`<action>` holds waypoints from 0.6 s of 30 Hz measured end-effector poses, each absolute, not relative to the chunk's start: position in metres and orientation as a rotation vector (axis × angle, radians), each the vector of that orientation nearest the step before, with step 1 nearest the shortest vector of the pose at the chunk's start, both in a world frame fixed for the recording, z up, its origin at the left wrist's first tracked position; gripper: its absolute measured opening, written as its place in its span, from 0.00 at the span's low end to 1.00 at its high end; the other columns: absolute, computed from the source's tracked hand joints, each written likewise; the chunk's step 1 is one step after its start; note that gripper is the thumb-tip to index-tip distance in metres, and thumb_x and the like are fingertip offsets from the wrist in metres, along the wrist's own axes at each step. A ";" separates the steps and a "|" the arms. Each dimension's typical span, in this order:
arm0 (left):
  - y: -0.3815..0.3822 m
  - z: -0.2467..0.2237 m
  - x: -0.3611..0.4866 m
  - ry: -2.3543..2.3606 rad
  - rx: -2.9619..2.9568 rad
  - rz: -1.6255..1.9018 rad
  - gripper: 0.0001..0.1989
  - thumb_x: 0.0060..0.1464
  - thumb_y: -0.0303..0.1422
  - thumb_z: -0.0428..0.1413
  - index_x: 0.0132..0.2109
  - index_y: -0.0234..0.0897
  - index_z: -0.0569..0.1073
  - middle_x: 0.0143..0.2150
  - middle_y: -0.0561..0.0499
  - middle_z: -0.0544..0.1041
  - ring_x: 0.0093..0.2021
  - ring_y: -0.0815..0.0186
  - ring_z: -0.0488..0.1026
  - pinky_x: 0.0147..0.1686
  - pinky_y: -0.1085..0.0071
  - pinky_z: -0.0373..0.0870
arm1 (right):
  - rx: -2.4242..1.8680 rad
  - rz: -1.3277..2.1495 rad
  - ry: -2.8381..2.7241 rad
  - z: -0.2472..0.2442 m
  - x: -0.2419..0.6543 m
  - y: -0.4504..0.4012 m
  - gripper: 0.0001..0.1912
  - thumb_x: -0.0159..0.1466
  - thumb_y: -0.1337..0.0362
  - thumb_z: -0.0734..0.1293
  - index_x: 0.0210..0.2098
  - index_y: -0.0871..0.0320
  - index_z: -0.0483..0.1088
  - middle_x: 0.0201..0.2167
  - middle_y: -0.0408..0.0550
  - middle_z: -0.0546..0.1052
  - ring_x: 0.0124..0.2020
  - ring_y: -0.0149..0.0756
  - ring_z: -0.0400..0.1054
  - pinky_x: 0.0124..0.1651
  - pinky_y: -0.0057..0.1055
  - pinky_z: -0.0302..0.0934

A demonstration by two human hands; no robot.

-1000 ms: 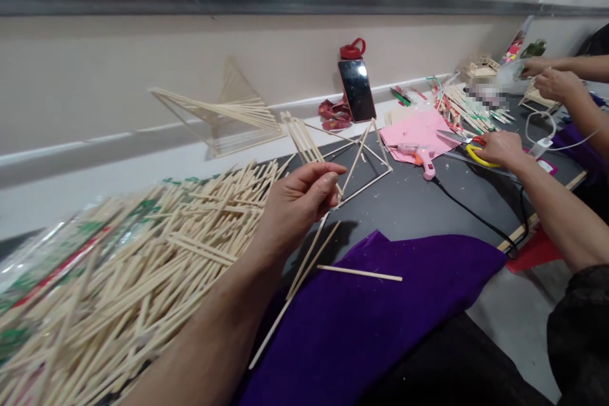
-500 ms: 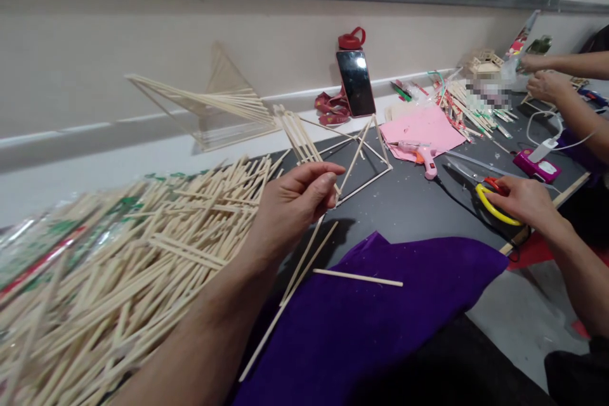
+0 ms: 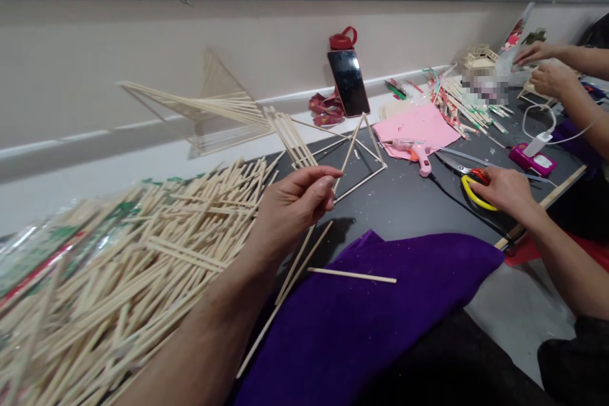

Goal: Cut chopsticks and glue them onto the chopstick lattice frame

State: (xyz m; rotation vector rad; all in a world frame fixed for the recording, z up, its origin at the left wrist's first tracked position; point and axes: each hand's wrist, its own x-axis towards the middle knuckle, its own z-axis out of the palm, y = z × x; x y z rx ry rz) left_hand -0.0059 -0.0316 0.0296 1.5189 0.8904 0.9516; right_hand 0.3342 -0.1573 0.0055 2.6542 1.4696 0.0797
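My left hand is closed in a pinch, thumb against fingertips, in front of a framework of thin wooden sticks. Whatever it pinches is hidden or too small to make out. On the right, my right hand grips the red and yellow handles of a pair of scissors, which lie low over the grey table with the blades pointing away to the left. Below my left hand several loose sticks slant down, and one short stick rests on the purple cloth.
Piled sticks cover the left side. A pink glue gun with a black cord lies partly on pink paper. A phone leans at the back. A purple power strip and another person's hands are at the right.
My right hand has shifted a little left and away from me with the scissors. My left hand stays pinched in nearly the same place. The view has turned slightly.
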 end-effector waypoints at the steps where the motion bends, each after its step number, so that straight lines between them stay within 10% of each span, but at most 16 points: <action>1: -0.032 0.029 -0.006 0.890 1.520 0.951 0.08 0.52 0.35 0.60 0.39 0.36 0.77 0.18 0.56 0.68 0.16 0.75 0.59 0.14 0.81 0.52 | 2.663 0.069 1.457 0.006 0.333 -0.155 0.25 0.62 0.44 0.58 0.42 0.56 0.74 0.37 0.57 0.80 0.40 0.53 0.75 0.30 0.35 0.54; 18: -0.041 0.041 0.000 0.503 1.129 0.859 0.15 0.52 0.30 0.58 0.48 0.39 0.76 0.27 0.54 0.74 0.16 0.77 0.61 0.12 0.80 0.47 | 2.678 0.456 2.014 0.033 0.301 -0.165 0.15 0.66 0.56 0.62 0.40 0.58 0.76 0.39 0.55 0.80 0.36 0.47 0.74 0.28 0.36 0.55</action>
